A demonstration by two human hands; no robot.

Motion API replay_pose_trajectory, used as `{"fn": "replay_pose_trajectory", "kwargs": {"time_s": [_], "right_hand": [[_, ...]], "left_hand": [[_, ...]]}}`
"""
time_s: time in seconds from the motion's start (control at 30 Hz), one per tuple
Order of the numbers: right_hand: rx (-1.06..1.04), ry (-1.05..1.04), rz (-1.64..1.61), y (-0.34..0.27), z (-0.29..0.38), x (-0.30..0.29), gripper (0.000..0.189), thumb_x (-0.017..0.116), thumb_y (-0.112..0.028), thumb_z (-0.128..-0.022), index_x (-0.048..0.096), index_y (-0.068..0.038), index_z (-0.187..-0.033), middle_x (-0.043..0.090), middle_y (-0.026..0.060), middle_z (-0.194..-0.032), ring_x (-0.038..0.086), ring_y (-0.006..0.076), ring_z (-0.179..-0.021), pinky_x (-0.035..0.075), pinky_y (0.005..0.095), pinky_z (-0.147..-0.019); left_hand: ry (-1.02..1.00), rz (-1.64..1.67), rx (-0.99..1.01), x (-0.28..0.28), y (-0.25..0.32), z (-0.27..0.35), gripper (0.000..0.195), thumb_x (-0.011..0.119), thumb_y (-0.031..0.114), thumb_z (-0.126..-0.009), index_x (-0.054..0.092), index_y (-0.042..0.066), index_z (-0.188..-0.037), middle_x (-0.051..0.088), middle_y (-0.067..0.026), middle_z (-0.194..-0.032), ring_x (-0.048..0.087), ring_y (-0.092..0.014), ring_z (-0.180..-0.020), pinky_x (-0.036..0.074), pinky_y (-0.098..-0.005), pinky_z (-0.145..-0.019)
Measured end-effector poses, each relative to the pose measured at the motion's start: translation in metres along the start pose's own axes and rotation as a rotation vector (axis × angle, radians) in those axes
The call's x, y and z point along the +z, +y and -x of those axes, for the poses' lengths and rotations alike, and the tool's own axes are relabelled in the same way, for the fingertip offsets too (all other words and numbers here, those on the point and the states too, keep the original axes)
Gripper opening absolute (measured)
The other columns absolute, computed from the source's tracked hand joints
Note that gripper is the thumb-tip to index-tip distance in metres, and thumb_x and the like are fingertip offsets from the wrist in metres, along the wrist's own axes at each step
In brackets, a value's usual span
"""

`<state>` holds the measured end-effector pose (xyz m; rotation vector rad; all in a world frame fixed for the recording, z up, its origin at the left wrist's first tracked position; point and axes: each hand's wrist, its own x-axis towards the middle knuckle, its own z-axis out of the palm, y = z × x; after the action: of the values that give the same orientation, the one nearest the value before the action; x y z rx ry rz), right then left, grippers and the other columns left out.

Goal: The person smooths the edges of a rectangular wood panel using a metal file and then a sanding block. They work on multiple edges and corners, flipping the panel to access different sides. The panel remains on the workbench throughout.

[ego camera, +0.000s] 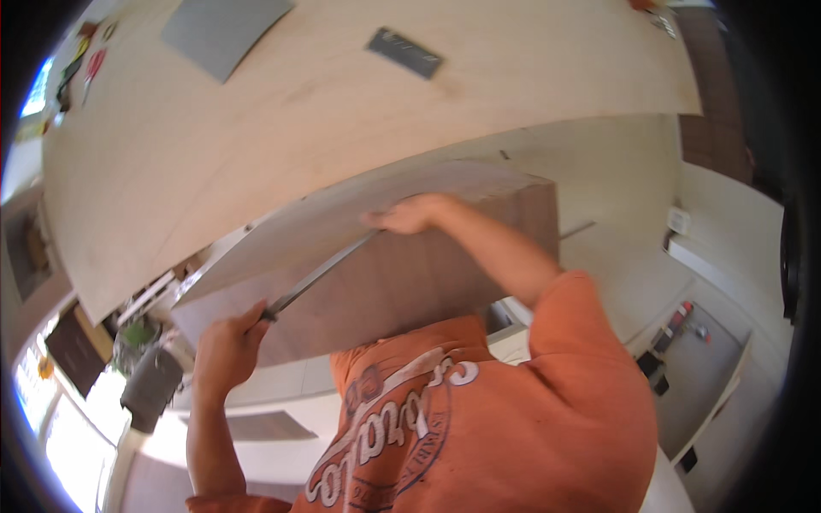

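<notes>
My left hand (228,349) is closed around the dark end of a long, thin metal bar-like tool (324,272). The bar slants up to the right across a brown wood-grain panel box (397,282) in front of my body. At its far end is my right hand (407,216), over the box's upper edge. Its fingers are blurred, so whether they grip the bar or only rest against it does not show.
Beyond the box spreads a large pale plywood sheet (308,134), bearing a grey sheet (224,35) and a small dark rectangular piece (405,52). Red-handled scissors or pliers (94,67) lie far left. A grey tray with tools (699,378) is low on the right.
</notes>
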<state>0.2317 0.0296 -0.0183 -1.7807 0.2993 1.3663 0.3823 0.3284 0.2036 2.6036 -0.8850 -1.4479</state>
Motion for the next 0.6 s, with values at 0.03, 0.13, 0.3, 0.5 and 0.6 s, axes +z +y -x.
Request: {"fn": "replay_pose_trajectory", "kwargs": {"time_s": [0.03, 0.13, 0.3, 0.5, 0.6], "right_hand": [[-0.058, 0.035, 0.002, -0.008, -0.005, 0.004, 0.101, 0.022, -0.082, -0.095, 0.047, -0.001, -0.15, 0.038, 0.0235, -0.159, 0.03, 0.0379, -0.151, 0.024, 0.0466, -0.124], [-0.103, 0.162, -0.03, -0.013, 0.003, 0.008, 0.103, 0.024, -0.083, -0.094, 0.049, 0.001, -0.148, 0.037, 0.0239, -0.16, 0.031, 0.0374, -0.151, 0.023, 0.0455, -0.124], [0.04, 0.136, -0.049, 0.05, 0.016, -0.005, 0.104, 0.027, -0.086, -0.091, 0.059, -0.002, -0.141, 0.043, 0.0237, -0.156, 0.037, 0.0383, -0.148, 0.027, 0.046, -0.122], [0.356, 0.398, -0.038, 0.187, 0.089, -0.046, 0.098, 0.031, -0.083, -0.093, 0.062, -0.001, -0.137, 0.052, 0.0224, -0.149, 0.046, 0.0376, -0.142, 0.034, 0.0439, -0.119], [0.308, 0.667, -0.308, 0.215, 0.129, -0.046, 0.086, 0.037, -0.073, -0.098, 0.06, 0.0, -0.139, 0.055, 0.0207, -0.148, 0.049, 0.0355, -0.139, 0.038, 0.0418, -0.115]], "left_hand": [[0.02, -0.028, -0.005, 0.008, -0.007, 0.01, 0.035, 0.065, 0.021, -0.095, 0.069, 0.008, -0.127, 0.07, -0.0232, -0.087, 0.067, -0.043, -0.085, 0.052, -0.0471, -0.074], [0.042, -0.108, 0.011, 0.017, 0.006, 0.014, 0.036, 0.064, 0.019, -0.096, 0.068, 0.008, -0.13, 0.069, -0.0217, -0.085, 0.067, -0.042, -0.084, 0.051, -0.0493, -0.073], [-0.088, -0.22, 0.085, 0.021, 0.077, -0.004, 0.038, 0.056, 0.021, -0.101, 0.06, 0.007, -0.137, 0.071, -0.0199, -0.09, 0.068, -0.04, -0.086, 0.052, -0.0512, -0.074], [-0.173, -0.095, 0.191, 0.091, 0.198, -0.1, 0.044, 0.051, 0.03, -0.104, 0.054, 0.014, -0.145, 0.07, -0.0233, -0.112, 0.067, -0.044, -0.103, 0.051, -0.0522, -0.089], [-0.106, -0.07, 0.233, 0.099, 0.224, -0.109, 0.044, 0.053, 0.032, -0.103, 0.058, 0.013, -0.142, 0.071, -0.0227, -0.11, 0.067, -0.044, -0.103, 0.051, -0.0517, -0.09]]}}
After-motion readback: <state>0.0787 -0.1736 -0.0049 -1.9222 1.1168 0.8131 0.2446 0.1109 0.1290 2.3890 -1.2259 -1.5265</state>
